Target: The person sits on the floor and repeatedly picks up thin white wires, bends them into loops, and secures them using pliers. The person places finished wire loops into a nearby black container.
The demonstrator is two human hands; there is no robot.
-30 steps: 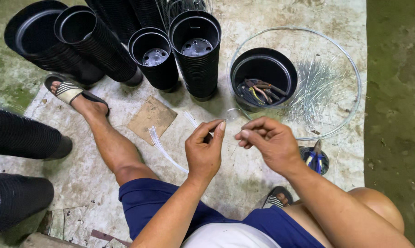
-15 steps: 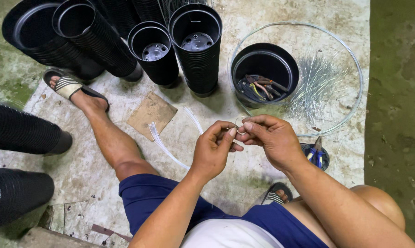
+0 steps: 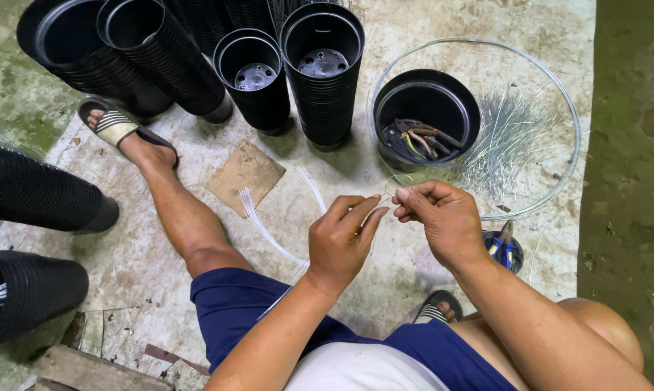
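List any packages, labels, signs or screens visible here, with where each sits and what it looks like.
None in view: no printed package, label, sign or screen.
Nearest thing to packaging: a flat brown cardboard piece, roughly square and plain, lying on the concrete floor beside the person's outstretched leg, below the stacked black plastic pots.

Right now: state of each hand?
Left hand: pinched shut on thin wire.
Right hand: pinched shut on the same wire.

blue shorts (image 3: 269, 308) | white shirt (image 3: 359, 369) | striped sandal (image 3: 113, 127) | bare arms, no sleeves
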